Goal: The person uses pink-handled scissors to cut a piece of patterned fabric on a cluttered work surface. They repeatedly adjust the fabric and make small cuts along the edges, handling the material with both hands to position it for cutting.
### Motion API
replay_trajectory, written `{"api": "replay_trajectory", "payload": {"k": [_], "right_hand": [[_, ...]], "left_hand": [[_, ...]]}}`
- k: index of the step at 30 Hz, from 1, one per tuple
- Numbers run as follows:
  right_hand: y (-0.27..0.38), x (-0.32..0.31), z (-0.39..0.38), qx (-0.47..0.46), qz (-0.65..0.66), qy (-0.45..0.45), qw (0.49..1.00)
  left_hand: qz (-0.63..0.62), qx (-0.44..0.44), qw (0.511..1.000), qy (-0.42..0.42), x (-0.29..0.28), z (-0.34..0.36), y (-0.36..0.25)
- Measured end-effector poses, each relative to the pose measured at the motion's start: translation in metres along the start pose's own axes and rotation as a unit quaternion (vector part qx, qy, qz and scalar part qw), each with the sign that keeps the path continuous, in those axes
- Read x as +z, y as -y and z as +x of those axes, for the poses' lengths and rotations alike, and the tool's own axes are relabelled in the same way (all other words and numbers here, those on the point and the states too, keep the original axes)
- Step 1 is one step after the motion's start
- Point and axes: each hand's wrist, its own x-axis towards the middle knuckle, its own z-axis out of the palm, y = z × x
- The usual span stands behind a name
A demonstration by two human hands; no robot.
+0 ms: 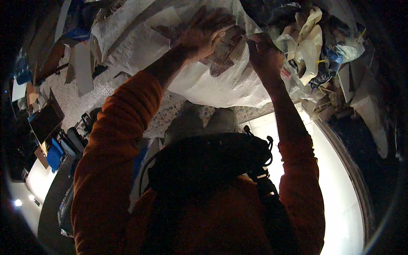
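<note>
A large white woven sack (221, 83) fills the upper middle of the view. My left hand (203, 34) lies on top of it, fingers spread over a crumpled brownish paper piece (227, 44) at the sack's mouth. My right hand (264, 55) grips the sack's edge just right of that paper. Both arms wear orange sleeves and reach up from the lower edge. Whether the left hand actually holds the paper is unclear.
A heap of crumpled plastic bags and paper scraps (312, 46) lies to the right of the sack. Flat cardboard pieces (83, 68) rest on a pebbled floor at left. Blue objects (55, 155) stand at lower left, and a bright white surface (335, 178) lies at lower right.
</note>
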Motion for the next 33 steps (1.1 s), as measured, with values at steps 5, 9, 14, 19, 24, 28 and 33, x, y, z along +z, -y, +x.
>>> {"api": "replay_trajectory", "payload": {"k": [5,9,14,19,24,28,33], "right_hand": [[0.017,0.005,-0.023,-0.102,-0.065,0.060,0.991],[-0.004,0.022,-0.026,-0.060,-0.059,0.021,0.996],[0.002,0.010,-0.016,-0.078,-0.067,0.058,0.993],[0.023,0.012,-0.031,-0.127,-0.044,0.046,0.990],[-0.005,0.020,-0.015,-0.092,-0.061,0.018,0.994],[0.020,0.001,-0.028,-0.116,-0.062,0.077,0.988],[-0.028,0.000,0.004,-0.065,0.051,0.041,0.996]], "left_hand": [[0.037,0.013,0.999,-0.014,0.003,0.001,0.001],[-0.011,0.001,1.000,-0.011,0.000,0.003,-0.001],[-0.045,0.001,0.999,-0.020,0.003,0.000,0.003],[0.043,0.031,0.999,-0.010,0.002,0.005,0.004],[-0.002,0.017,0.999,-0.034,0.001,0.001,0.000],[0.015,0.013,1.000,-0.011,0.002,0.002,0.003],[-0.020,-0.001,1.000,-0.012,-0.004,0.005,0.001]]}}
